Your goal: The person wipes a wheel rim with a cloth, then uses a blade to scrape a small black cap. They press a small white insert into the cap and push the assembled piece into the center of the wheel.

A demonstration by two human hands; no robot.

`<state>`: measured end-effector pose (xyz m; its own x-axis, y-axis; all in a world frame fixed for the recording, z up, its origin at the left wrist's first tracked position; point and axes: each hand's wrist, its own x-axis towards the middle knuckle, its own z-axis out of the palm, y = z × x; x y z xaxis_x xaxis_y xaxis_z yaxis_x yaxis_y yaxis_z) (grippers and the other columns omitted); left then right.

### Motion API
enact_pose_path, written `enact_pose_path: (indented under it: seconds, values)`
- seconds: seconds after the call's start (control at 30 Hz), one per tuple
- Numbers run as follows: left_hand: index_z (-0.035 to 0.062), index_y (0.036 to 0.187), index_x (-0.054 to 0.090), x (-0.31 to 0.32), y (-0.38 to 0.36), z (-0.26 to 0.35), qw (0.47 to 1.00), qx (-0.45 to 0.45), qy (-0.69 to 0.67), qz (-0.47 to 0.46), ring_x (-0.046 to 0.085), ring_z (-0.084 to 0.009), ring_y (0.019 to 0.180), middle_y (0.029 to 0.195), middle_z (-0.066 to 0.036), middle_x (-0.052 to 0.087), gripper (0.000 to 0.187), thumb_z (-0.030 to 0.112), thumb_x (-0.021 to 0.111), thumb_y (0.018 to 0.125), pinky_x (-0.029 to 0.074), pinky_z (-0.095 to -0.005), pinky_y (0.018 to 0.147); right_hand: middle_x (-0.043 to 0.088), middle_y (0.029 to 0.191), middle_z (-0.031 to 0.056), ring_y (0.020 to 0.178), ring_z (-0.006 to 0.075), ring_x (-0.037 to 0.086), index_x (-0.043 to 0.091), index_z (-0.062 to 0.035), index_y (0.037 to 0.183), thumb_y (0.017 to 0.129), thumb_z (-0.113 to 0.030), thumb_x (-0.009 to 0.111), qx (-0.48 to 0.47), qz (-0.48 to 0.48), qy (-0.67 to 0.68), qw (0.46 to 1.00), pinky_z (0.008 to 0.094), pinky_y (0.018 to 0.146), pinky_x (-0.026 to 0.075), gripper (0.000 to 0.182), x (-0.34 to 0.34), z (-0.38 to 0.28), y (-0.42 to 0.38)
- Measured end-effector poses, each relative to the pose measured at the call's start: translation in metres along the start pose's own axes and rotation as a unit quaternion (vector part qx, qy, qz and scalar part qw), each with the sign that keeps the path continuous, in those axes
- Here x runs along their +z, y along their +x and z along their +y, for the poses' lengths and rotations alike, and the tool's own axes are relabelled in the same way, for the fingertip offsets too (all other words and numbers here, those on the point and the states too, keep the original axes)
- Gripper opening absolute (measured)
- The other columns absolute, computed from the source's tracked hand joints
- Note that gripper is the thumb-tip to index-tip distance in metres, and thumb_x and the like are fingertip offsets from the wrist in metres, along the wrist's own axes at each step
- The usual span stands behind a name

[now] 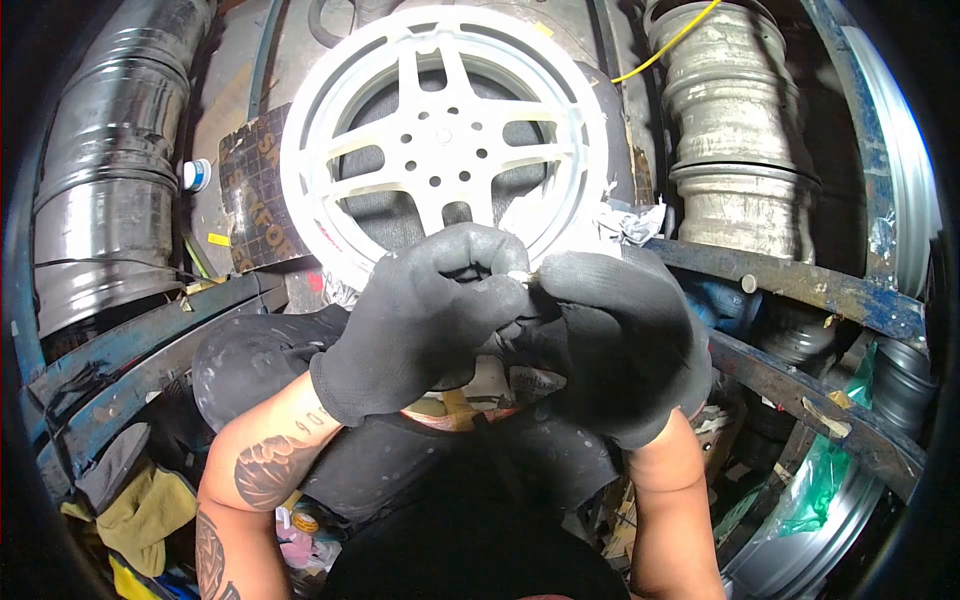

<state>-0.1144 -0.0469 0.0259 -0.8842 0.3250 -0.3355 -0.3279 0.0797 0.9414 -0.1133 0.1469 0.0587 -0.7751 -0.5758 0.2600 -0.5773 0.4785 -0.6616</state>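
Note:
My left hand (425,320) and my right hand (620,335), both in dark gloves, meet in front of my chest. Between their pinched fingertips is a small pale object (519,277), mostly hidden by the gloves, too small to name. Just beyond the hands lies a white wheel rim (445,140) with paired spokes and several bolt holes, face up. Crumpled white paper or plastic (632,222) touches the rim's lower right side.
Metal rims are stacked at the left (120,150) and right (735,130). Blue metal frame bars (790,290) run on both sides. A white cap (197,175), a yellow cable (665,50), green plastic (815,490) and a yellowish glove (150,510) lie around.

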Motion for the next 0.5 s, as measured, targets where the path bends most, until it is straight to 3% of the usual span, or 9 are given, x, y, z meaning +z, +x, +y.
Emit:
enact_pose_path:
  seconds: [0.13, 0.23, 0.3, 0.37, 0.5]
  values:
    - [0.01, 0.097, 0.068, -0.005, 0.001, -0.005, 0.995, 0.066, 0.057, -0.038, 0.063, -0.0125, 0.083, 0.096, -0.003, 0.064, 0.015, 0.012, 0.066, 0.082, 0.05, -0.0247, 0.073, 0.064, 0.113, 0.0175, 0.098, 0.0351, 0.061, 0.062, -0.0009, 0.117, 0.07, -0.002, 0.063, -0.022, 0.009, -0.005, 1.0, 0.0413, 0.086, 0.046, 0.048, 0.0, 0.002, 0.0]
    - [0.0119, 0.096, 0.068, -0.003, 0.0, 0.004, 0.998, 0.015, 0.055, -0.023, 0.063, -0.0147, 0.09, 0.1, -0.003, 0.063, 0.014, 0.013, 0.066, 0.082, 0.05, -0.0255, 0.079, 0.063, 0.114, 0.0179, 0.098, 0.0359, 0.061, 0.06, 0.0003, 0.119, 0.068, -0.003, 0.063, -0.045, 0.018, -0.06, 0.997, 0.0416, 0.085, 0.047, 0.051, 0.003, 0.003, -0.004]
    - [0.0133, 0.096, 0.069, -0.005, 0.002, -0.008, 0.98, 0.133, 0.148, -0.026, 0.062, -0.0165, 0.092, 0.102, -0.003, 0.062, 0.016, 0.012, 0.067, 0.08, 0.051, -0.0258, 0.08, 0.063, 0.114, 0.018, 0.098, 0.0359, 0.061, 0.06, 0.0009, 0.119, 0.067, -0.003, 0.062, -0.043, 0.008, -0.072, 0.996, 0.0416, 0.085, 0.047, 0.052, 0.004, 0.003, -0.004]
    - [0.0144, 0.096, 0.069, -0.006, 0.002, -0.01, 0.968, 0.171, 0.183, -0.026, 0.062, -0.0181, 0.093, 0.103, -0.003, 0.062, 0.017, 0.012, 0.067, 0.079, 0.051, -0.0264, 0.08, 0.063, 0.113, 0.0178, 0.098, 0.0356, 0.061, 0.059, 0.0011, 0.119, 0.067, -0.003, 0.062, -0.039, -0.008, -0.07, 0.997, 0.0415, 0.084, 0.047, 0.052, 0.003, 0.001, -0.002]
    - [0.0161, 0.095, 0.069, -0.005, 0.002, -0.009, 0.972, 0.159, 0.172, -0.026, 0.062, -0.019, 0.094, 0.102, -0.003, 0.061, 0.019, 0.01, 0.066, 0.078, 0.051, -0.0278, 0.08, 0.064, 0.112, 0.0169, 0.1, 0.0349, 0.061, 0.06, 0.0007, 0.118, 0.068, -0.004, 0.062, -0.07, 0.009, -0.086, 0.994, 0.0411, 0.084, 0.047, 0.05, 0.003, 0.004, -0.002]
